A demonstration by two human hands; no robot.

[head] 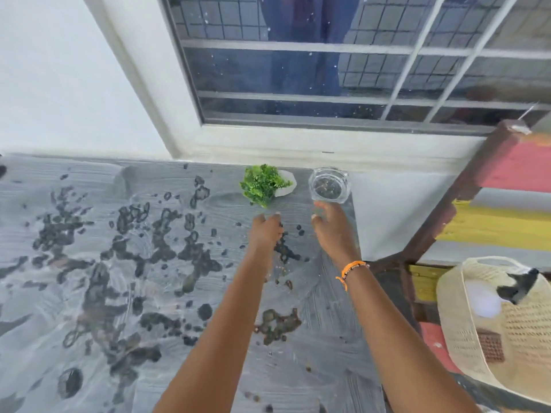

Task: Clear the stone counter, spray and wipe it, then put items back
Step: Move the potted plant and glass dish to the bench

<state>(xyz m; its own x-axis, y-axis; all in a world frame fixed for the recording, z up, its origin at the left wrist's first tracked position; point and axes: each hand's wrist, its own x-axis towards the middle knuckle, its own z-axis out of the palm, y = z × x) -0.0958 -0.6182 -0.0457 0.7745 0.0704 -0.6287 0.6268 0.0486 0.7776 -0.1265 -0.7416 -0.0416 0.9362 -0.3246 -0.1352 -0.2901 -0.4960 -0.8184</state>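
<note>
The grey stone counter (149, 293) is streaked with wet, dark patches. At its far right corner a small green plant (262, 183) stands in a white pot, and a clear glass jar (328, 184) stands just right of it. My left hand (267, 229) hovers just in front of the plant, fingers loosely curled, holding nothing. My right hand (331, 226), with an orange bracelet on the wrist, is right at the near side of the jar, fingers apart, and nothing shows in its grasp.
A barred window (343, 61) and white wall rise behind the counter. To the right stands a painted wooden frame (465, 192) with red and yellow slats. A cream woven basket (501, 323) holding a white item sits at lower right, beyond the counter's right edge.
</note>
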